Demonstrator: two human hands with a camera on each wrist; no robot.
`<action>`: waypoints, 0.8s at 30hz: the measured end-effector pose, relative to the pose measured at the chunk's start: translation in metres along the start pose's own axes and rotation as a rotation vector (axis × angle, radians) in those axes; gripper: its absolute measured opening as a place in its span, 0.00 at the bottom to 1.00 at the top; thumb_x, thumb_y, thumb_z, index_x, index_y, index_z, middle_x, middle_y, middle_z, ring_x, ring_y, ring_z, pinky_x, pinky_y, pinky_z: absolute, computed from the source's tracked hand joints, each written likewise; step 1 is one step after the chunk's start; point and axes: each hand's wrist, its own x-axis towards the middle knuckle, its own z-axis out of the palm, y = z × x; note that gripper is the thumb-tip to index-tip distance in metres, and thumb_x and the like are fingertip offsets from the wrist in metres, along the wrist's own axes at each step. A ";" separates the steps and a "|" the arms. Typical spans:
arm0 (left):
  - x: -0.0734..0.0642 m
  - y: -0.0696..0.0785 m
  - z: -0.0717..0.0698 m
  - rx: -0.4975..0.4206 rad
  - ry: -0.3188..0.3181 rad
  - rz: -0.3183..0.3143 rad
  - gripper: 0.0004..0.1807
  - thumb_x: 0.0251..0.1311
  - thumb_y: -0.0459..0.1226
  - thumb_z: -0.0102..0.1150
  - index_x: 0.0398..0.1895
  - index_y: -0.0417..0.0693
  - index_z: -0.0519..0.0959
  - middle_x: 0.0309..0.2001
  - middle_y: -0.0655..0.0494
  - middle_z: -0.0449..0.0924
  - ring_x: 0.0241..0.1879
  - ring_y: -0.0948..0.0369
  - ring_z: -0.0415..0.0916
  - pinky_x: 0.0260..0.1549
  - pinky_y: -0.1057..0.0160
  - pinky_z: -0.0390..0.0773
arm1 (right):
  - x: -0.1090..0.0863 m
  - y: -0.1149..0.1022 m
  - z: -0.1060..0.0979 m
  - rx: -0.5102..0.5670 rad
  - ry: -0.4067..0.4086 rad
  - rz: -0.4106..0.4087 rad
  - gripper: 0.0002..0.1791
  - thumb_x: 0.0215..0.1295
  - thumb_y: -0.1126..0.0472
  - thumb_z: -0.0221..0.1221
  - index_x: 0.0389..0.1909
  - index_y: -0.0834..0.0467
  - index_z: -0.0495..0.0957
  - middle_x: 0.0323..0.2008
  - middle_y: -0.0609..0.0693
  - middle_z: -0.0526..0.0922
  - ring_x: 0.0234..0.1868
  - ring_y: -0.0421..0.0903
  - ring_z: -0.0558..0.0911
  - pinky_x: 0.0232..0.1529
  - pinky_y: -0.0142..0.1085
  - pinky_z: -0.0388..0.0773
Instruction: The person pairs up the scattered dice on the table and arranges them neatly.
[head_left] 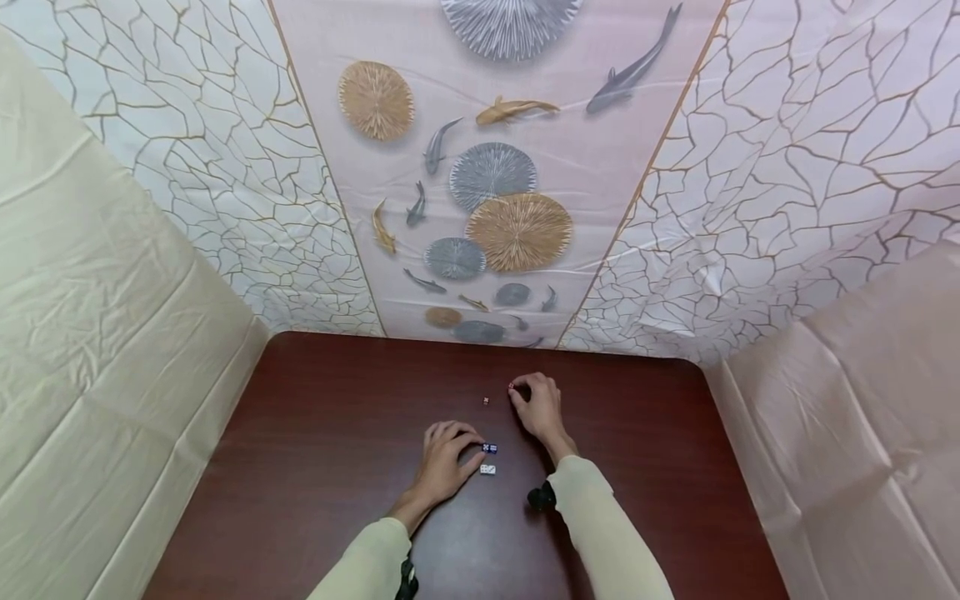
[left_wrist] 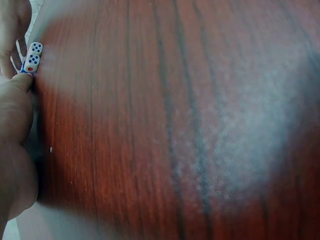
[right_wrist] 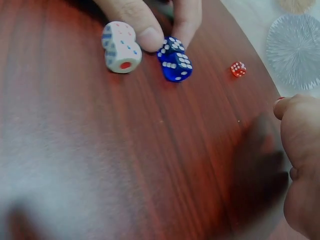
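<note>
My right hand (head_left: 538, 407) pinches a small red die (head_left: 512, 386) between thumb and index finger over the far part of the table. Only a sliver of that die shows at the thumb tip in the right wrist view. Just left of it, another red die (right_wrist: 238, 69) lies on the wood. My left hand (head_left: 444, 462) has its thumb and index finger around the near end of a pair of blue dice (right_wrist: 175, 60), which sit side by side. Right beside the left thumb is a touching pair of white dice (right_wrist: 121, 47), parallel to the blue ones.
The dark red-brown wooden table (head_left: 315, 433) has rounded far corners. A patterned cloth (head_left: 480, 208) with fish and round shapes hangs behind it, and beige cloth walls (head_left: 840, 417) rise on both sides. Dark wrist straps (head_left: 542, 497) sit at the sleeves.
</note>
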 end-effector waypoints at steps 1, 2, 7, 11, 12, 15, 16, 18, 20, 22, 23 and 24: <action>0.000 0.000 0.000 0.002 0.000 0.001 0.10 0.67 0.41 0.82 0.49 0.56 0.93 0.54 0.56 0.89 0.60 0.48 0.81 0.69 0.32 0.70 | -0.002 0.000 0.000 0.009 0.000 -0.003 0.09 0.81 0.58 0.69 0.54 0.56 0.91 0.62 0.57 0.89 0.68 0.61 0.80 0.73 0.63 0.71; 0.000 0.000 0.000 0.002 -0.001 0.000 0.10 0.68 0.41 0.82 0.49 0.56 0.93 0.54 0.56 0.89 0.60 0.48 0.81 0.69 0.32 0.70 | -0.004 0.000 0.000 0.015 -0.001 -0.007 0.09 0.80 0.57 0.70 0.54 0.55 0.91 0.61 0.57 0.89 0.68 0.61 0.80 0.74 0.62 0.71; 0.000 0.001 -0.001 -0.009 -0.028 -0.020 0.10 0.70 0.42 0.80 0.50 0.56 0.93 0.55 0.55 0.89 0.61 0.47 0.81 0.70 0.32 0.68 | -0.016 -0.001 0.002 0.027 0.005 -0.055 0.09 0.79 0.58 0.71 0.54 0.56 0.91 0.60 0.57 0.90 0.65 0.61 0.82 0.74 0.61 0.73; 0.000 0.000 -0.001 -0.016 -0.031 -0.025 0.10 0.70 0.42 0.80 0.51 0.56 0.93 0.56 0.55 0.89 0.61 0.47 0.80 0.71 0.32 0.68 | -0.025 -0.003 0.004 0.035 0.010 -0.091 0.09 0.78 0.59 0.72 0.53 0.56 0.92 0.57 0.57 0.90 0.63 0.60 0.83 0.70 0.61 0.75; 0.000 0.000 -0.001 -0.018 -0.030 -0.026 0.10 0.70 0.42 0.80 0.50 0.56 0.93 0.56 0.55 0.89 0.61 0.47 0.80 0.70 0.32 0.68 | -0.027 -0.004 0.004 0.032 0.013 -0.101 0.09 0.78 0.59 0.72 0.53 0.56 0.92 0.57 0.57 0.90 0.62 0.60 0.83 0.69 0.60 0.76; 0.000 0.000 0.000 -0.024 -0.026 -0.024 0.10 0.69 0.42 0.80 0.50 0.56 0.93 0.56 0.55 0.89 0.61 0.47 0.80 0.71 0.32 0.67 | -0.033 -0.005 0.005 0.028 0.010 -0.124 0.09 0.77 0.59 0.73 0.52 0.56 0.92 0.56 0.56 0.91 0.62 0.59 0.83 0.69 0.60 0.76; 0.000 0.000 0.000 -0.027 -0.026 -0.024 0.10 0.69 0.42 0.80 0.50 0.55 0.93 0.56 0.55 0.89 0.61 0.47 0.80 0.71 0.32 0.67 | -0.034 -0.005 0.005 0.026 0.011 -0.133 0.09 0.77 0.59 0.73 0.52 0.56 0.92 0.55 0.55 0.91 0.61 0.59 0.84 0.68 0.60 0.76; 0.000 -0.001 0.000 -0.028 -0.024 -0.023 0.10 0.69 0.42 0.81 0.50 0.55 0.93 0.56 0.55 0.89 0.61 0.47 0.80 0.71 0.32 0.67 | -0.038 -0.005 0.005 0.026 0.011 -0.154 0.08 0.77 0.60 0.73 0.51 0.56 0.92 0.54 0.55 0.91 0.60 0.58 0.84 0.68 0.60 0.76; 0.000 -0.001 0.001 -0.027 -0.020 -0.021 0.10 0.69 0.42 0.81 0.50 0.55 0.93 0.55 0.55 0.89 0.61 0.47 0.81 0.70 0.32 0.68 | -0.042 -0.005 0.005 0.031 0.011 -0.177 0.07 0.76 0.60 0.74 0.50 0.55 0.92 0.53 0.54 0.91 0.58 0.58 0.84 0.67 0.61 0.76; 0.000 -0.002 0.002 -0.018 -0.010 -0.016 0.10 0.68 0.42 0.81 0.50 0.56 0.93 0.55 0.55 0.89 0.61 0.48 0.81 0.70 0.32 0.68 | -0.045 -0.005 0.005 0.031 0.006 -0.198 0.06 0.76 0.61 0.74 0.49 0.55 0.92 0.52 0.53 0.91 0.57 0.57 0.84 0.67 0.61 0.76; -0.001 -0.002 0.003 -0.008 -0.004 -0.013 0.10 0.68 0.42 0.82 0.49 0.56 0.93 0.55 0.56 0.89 0.61 0.48 0.81 0.70 0.32 0.69 | -0.047 -0.005 0.005 0.031 0.000 -0.208 0.06 0.75 0.61 0.74 0.49 0.56 0.92 0.52 0.53 0.91 0.57 0.57 0.84 0.67 0.61 0.77; -0.001 -0.002 0.003 -0.003 0.003 -0.012 0.10 0.68 0.42 0.82 0.49 0.57 0.93 0.55 0.56 0.89 0.60 0.49 0.81 0.70 0.32 0.69 | -0.049 -0.005 0.005 0.031 -0.008 -0.216 0.06 0.75 0.62 0.74 0.49 0.56 0.92 0.52 0.53 0.91 0.56 0.57 0.84 0.68 0.62 0.76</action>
